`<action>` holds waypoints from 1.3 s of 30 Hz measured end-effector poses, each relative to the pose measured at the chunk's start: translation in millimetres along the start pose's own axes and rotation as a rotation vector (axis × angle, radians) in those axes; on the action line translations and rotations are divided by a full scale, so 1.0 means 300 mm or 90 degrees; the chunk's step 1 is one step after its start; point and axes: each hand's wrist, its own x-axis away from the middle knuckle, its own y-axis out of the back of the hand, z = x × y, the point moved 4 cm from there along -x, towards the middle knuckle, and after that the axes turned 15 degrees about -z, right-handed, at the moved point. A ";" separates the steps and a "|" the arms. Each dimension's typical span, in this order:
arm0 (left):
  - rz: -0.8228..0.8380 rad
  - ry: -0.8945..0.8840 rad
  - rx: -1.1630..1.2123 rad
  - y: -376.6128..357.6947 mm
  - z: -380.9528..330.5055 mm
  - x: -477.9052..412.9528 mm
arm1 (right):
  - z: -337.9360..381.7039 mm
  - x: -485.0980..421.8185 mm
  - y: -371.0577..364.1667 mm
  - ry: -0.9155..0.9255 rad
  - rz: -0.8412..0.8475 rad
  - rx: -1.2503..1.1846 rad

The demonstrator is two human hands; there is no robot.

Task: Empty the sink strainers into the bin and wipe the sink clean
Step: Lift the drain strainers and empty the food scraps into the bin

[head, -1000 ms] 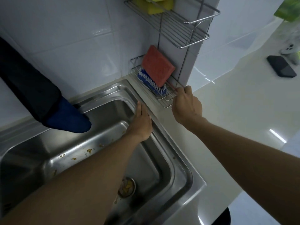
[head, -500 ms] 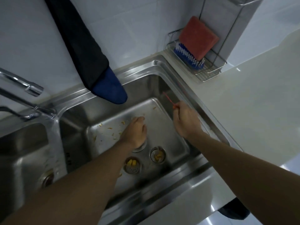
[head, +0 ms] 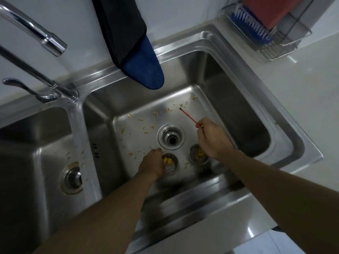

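Right fingers (head: pixel 201 123) pinch one red stick (head: pixel 189 117); left unclear; two strainers (head: pixel 199 157).

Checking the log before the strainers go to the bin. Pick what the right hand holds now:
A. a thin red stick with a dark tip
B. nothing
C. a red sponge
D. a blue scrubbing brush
A: the right hand pinches a thin red stick with a dark tip that slants over the floor of the steel sink basin, while the blue brush sits in the wire rack.
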 end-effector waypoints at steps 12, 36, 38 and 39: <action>-0.135 0.001 0.169 0.162 -0.068 0.012 | 0.020 0.010 0.134 -0.015 -0.052 -0.042; -0.125 -0.364 0.265 0.303 -1.274 0.278 | -0.435 0.301 1.044 -0.176 -0.383 -0.104; -0.119 -0.389 0.266 0.256 -1.379 0.320 | -0.531 0.351 1.110 -0.206 -0.412 -0.098; -0.111 -0.402 0.270 0.231 -1.426 0.341 | -0.575 0.378 1.138 -0.218 -0.425 -0.094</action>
